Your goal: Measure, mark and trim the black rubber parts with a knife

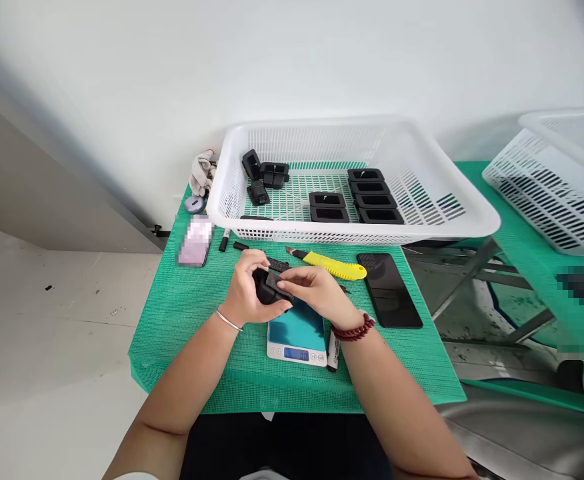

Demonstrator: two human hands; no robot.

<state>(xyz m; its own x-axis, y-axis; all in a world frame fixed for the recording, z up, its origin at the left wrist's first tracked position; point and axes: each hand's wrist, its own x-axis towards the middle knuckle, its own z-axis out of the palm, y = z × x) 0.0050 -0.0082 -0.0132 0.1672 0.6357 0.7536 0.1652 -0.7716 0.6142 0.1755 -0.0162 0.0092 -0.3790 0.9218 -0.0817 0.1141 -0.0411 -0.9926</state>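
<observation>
My left hand is wrapped round a black moulded part, which it holds above the green mesh-covered table. From the other side, my right hand pinches the same part with thumb and fingers. A small digital scale lies just below the hands, its blue pan partly covered by them. Close to my right hand is a utility knife with a yellow handle. A marker lies along the scale's right side, partly under my right wrist.
A white plastic basket at the back holds several similar black parts. To the right lies a dark phone; at left are a blurred pinkish phone, a round tin and gloves. Another basket stands far right.
</observation>
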